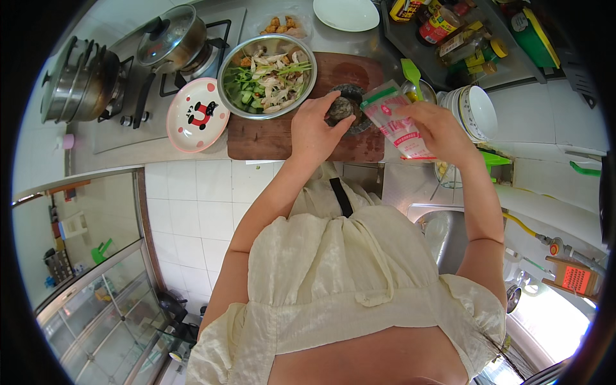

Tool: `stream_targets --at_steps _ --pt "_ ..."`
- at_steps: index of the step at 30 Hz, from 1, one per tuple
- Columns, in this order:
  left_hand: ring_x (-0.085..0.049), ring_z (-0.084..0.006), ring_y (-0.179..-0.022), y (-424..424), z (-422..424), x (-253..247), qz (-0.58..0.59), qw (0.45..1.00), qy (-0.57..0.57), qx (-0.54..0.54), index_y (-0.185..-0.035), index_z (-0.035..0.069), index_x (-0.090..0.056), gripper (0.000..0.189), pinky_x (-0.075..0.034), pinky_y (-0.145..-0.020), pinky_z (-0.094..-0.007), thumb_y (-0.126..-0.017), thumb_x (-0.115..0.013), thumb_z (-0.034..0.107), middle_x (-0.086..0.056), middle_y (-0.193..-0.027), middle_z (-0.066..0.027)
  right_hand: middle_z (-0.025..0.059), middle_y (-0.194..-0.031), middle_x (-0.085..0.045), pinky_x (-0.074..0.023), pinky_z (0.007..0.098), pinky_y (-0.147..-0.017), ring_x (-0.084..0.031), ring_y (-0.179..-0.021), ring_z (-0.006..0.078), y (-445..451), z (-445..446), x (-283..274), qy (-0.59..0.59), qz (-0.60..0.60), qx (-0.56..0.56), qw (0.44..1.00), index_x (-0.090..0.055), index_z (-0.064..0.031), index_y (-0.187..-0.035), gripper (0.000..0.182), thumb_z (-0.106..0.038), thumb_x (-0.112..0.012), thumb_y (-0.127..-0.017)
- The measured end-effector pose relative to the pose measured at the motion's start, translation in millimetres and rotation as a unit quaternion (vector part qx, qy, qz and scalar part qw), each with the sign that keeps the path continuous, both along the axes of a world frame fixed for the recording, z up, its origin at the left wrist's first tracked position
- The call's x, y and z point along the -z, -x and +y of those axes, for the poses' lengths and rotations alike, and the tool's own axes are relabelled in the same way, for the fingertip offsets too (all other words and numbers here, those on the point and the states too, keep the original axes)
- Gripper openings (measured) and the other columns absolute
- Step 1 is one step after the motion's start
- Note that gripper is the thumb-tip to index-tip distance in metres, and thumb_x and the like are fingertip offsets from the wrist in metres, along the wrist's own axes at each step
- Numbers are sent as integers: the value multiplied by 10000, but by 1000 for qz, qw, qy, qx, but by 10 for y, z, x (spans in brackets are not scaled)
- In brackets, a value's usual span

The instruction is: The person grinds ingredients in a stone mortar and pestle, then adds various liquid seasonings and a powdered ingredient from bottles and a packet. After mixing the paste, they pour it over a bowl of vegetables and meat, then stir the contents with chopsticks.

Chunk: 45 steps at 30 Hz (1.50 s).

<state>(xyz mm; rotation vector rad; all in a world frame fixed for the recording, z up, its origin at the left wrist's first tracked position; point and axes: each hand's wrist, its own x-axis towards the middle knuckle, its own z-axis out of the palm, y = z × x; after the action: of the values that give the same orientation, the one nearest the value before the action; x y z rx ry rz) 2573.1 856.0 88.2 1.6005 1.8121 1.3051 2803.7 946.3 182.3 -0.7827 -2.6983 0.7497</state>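
My left hand (315, 122) has its thumb and forefinger around the rounded end of a stone pestle (340, 109). The pestle leans in a dark stone mortar (364, 126), which sits on a wooden cutting board (269, 139). My right hand (440, 130) grips a plastic seasoning bag (395, 115) with pink print and a green top band. The bag's green end is tilted over the mortar's right rim. Left of the mortar stands a steel bowl (225, 103) of shredded meat, cucumber pieces and green herbs. Whether anything pours from the bag cannot be made out.
A pink-rimmed plate (180, 122) lies left of the board, near a lidded pot (185, 41) on the stove. White bowls (482, 113) and a small dish with a green brush (410, 73) stand to the right. Sauce bottles (440, 26) fill the back-right rack.
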Motion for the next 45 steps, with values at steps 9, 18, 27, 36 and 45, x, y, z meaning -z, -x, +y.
stream_targets --at_steps 9,18,27,36,45 --pt "-601 -265 -829 2 0 9 -6 1000 3 0 -1130 43 -642 472 -495 -725 -365 -715 -778 223 -672 -930 -111 138 -1013 -648 -487 399 -785 -606 -916 349 -1 23 35 -6 -7 -5 1000 -621 -62 -1106 347 90 -532 -806" --pt "-609 -254 -801 5 5 25 4 1000 0 -1 -1135 55 -645 470 -501 -720 -352 -713 -787 207 -664 -910 -114 159 -1017 -637 -485 427 -814 -596 -943 366 4 47 55 13 -37 0 999 -621 -66 -1101 344 83 -544 -800" --pt "-596 -265 -809 5 11 15 -2 1000 0 0 -1131 51 -643 477 -489 -720 -366 -707 -783 218 -664 -892 -110 162 -1010 -633 -483 430 -801 -595 -932 368 -5 66 78 7 -29 -6 1000 -623 -72 -1101 333 72 -546 -812" --pt "-587 -256 -781 6 16 32 1 1000 -3 -3 -1128 48 -646 479 -487 -707 -361 -703 -786 218 -658 -864 -104 167 -1008 -630 -483 431 -791 -594 -919 373 1 68 62 11 -12 -8 1000 -624 -68 -1099 333 82 -532 -817" --pt "-637 -238 -755 15 15 31 10 1000 0 -3 -1141 50 -652 476 -515 -695 -326 -710 -806 180 -654 -900 -134 160 -920 -627 -489 384 -722 -599 -831 353 -84 -4 18 -18 64 42 997 -643 -78 -1108 353 90 -544 -814"
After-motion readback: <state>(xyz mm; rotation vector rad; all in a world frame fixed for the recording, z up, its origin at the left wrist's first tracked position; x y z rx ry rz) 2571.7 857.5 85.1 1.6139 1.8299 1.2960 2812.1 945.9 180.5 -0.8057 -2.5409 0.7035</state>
